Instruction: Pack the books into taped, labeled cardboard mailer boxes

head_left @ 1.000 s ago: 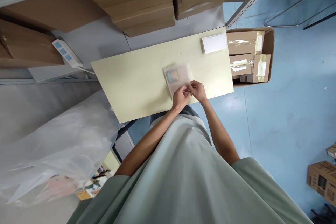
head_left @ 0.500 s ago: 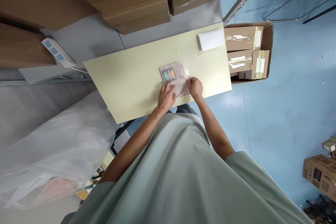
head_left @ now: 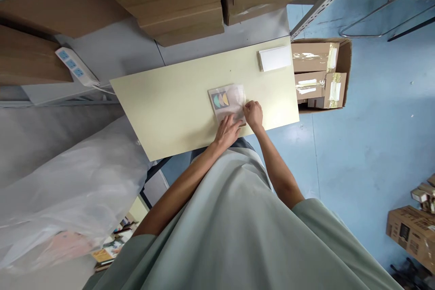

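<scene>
A flat pack in a clear plastic bag (head_left: 237,95) lies on the pale yellow board (head_left: 163,108). Through the film shows a dark panel (head_left: 220,99) with green, pink and yellow half-round shapes; I cannot make out what kind of item it is. My left hand (head_left: 229,130) rests with fingers stretched out on the near part of the bag. At the bag's right edge, my right hand (head_left: 253,113) is closed, its fingertips pinching the film. The pinched edge itself is partly hidden by the fingers.
A white stack (head_left: 275,58) lies at the board's far right corner. Cardboard boxes (head_left: 183,4) stand behind, near a power strip (head_left: 75,67). Right of the board, an open carton (head_left: 347,65) holds smaller boxes. A plastic-covered heap (head_left: 74,181) is at left.
My left hand has slid right and nearer to me along the bag, uncovering its lower left side. My right hand stays at the right edge. The view has shifted slightly.
</scene>
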The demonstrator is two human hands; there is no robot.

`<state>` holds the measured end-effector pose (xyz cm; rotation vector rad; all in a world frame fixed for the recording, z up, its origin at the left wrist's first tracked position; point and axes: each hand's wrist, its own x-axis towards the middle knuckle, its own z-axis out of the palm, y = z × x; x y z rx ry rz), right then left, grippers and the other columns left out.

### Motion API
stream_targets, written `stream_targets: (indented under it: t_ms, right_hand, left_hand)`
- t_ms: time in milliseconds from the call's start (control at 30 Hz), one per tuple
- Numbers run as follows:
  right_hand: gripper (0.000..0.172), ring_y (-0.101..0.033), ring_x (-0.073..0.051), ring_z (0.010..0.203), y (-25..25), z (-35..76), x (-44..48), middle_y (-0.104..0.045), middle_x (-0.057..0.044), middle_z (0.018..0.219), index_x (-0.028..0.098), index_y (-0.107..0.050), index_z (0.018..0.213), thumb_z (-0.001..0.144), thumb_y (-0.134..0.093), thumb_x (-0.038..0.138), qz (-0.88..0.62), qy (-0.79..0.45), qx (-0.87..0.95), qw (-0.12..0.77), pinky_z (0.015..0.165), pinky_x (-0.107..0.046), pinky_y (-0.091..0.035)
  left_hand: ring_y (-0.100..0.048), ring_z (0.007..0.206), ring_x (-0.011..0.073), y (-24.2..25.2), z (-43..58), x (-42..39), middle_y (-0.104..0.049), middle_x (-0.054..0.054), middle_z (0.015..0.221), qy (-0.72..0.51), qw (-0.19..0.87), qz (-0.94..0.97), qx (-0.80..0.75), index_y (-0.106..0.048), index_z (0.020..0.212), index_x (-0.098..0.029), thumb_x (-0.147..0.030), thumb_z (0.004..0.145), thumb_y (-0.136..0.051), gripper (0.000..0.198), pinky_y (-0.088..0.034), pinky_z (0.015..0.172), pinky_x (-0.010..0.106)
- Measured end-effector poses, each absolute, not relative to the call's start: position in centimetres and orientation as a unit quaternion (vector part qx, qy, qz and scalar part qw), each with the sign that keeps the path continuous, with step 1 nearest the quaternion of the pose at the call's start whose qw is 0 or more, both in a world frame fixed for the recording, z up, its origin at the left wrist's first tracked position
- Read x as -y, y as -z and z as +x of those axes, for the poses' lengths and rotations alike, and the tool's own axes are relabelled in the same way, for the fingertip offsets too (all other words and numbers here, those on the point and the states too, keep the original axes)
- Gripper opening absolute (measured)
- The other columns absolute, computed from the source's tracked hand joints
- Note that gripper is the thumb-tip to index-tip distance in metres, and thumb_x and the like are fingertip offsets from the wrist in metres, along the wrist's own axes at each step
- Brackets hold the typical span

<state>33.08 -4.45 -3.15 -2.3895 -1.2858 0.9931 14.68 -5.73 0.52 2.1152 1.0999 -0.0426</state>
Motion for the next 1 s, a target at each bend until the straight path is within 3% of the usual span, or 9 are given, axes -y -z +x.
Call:
stream_targets:
  t_ms: [133, 267, 367, 567, 767, 900, 1000]
  right_hand:
    - [0.009, -0.075, -0.031, 0.109, 3.2, 33.9, 4.9, -0.081, -0.015, 0.113, 0.024, -0.067, 0.104, 0.102, -0.060, 0.029, -0.805, -0.369, 0.433, 0.168, 0.106, -0.046, -0.059]
    - [0.023, -0.080, -0.031, 0.103, 3.2, 34.3, 5.0, -0.085, -0.013, 0.109, 0.023, -0.069, 0.113, 0.097, -0.075, 0.038, -0.817, -0.403, 0.381, 0.155, 0.097, -0.045, -0.062]
    - [0.013, -0.081, -0.029, 0.101, 2.8, 34.2, 4.9, -0.086, -0.012, 0.105, 0.023, -0.072, 0.102, 0.096, -0.074, 0.034, -0.817, -0.415, 0.376, 0.139, 0.094, -0.041, -0.061]
    - [0.011, -0.077, -0.026, 0.090, 1.7, 33.3, 5.1, -0.085, -0.009, 0.101, 0.023, -0.075, 0.101, 0.098, -0.065, 0.029, -0.800, -0.395, 0.428, 0.143, 0.086, -0.038, -0.059]
    - [0.019, -0.071, -0.023, 0.084, -0.9, 30.9, 5.6, -0.078, -0.010, 0.110, 0.024, -0.073, 0.102, 0.107, -0.055, 0.028, -0.794, -0.310, 0.505, 0.138, 0.076, -0.033, -0.052]
    - [0.026, -0.071, -0.024, 0.087, -3.5, 28.5, 5.9, -0.074, -0.010, 0.107, 0.024, -0.072, 0.100, 0.114, -0.050, 0.031, -0.769, -0.287, 0.552, 0.147, 0.072, -0.032, -0.049]
    - [0.027, -0.072, -0.025, 0.093, -5.1, 26.6, 5.9, -0.074, -0.010, 0.106, 0.025, -0.073, 0.103, 0.115, -0.050, 0.031, -0.735, -0.299, 0.588, 0.159, 0.073, -0.032, -0.051]
  left_hand:
    - [-0.055, 0.150, 0.0374, -0.1, 15.9, 6.6, -0.059, 0.012, 0.168, 0.019, 0.399, 0.841, -0.365, -0.076, 0.148, -0.027, -0.019, 0.105, -0.059, 0.047, -0.051, 0.123, 0.056]
    - [-0.054, 0.153, 0.0379, 0.3, 16.4, 6.7, -0.061, 0.012, 0.170, 0.032, 0.407, 0.851, -0.330, -0.075, 0.149, -0.025, -0.011, 0.104, -0.054, 0.052, -0.049, 0.123, 0.058]
    - [-0.056, 0.152, 0.0380, 0.3, 16.5, 6.3, -0.069, 0.011, 0.162, 0.036, 0.410, 0.854, -0.318, -0.079, 0.142, -0.023, -0.010, 0.103, -0.055, 0.048, -0.049, 0.122, 0.060]
    - [-0.074, 0.131, 0.0265, 0.1, 16.6, 4.5, -0.084, 0.009, 0.128, -0.051, 0.492, 0.759, -0.423, -0.083, 0.115, -0.023, -0.003, 0.100, -0.054, 0.038, -0.058, 0.117, 0.042]
    - [-0.080, 0.114, 0.0263, -1.4, 16.3, 1.6, -0.081, 0.013, 0.132, -0.135, 0.523, 0.581, -0.608, -0.074, 0.127, -0.021, -0.033, 0.109, -0.067, 0.023, -0.064, 0.100, 0.039]
    - [-0.081, 0.106, 0.0270, -3.7, 15.7, -0.1, -0.085, 0.009, 0.117, -0.149, 0.510, 0.546, -0.648, -0.075, 0.110, -0.022, -0.054, 0.103, -0.078, 0.034, -0.062, 0.101, 0.039]
    - [-0.080, 0.104, 0.0273, -5.2, 14.2, -1.1, -0.084, 0.007, 0.109, -0.144, 0.480, 0.538, -0.678, -0.073, 0.098, -0.022, -0.057, 0.097, -0.083, 0.036, -0.061, 0.100, 0.038]
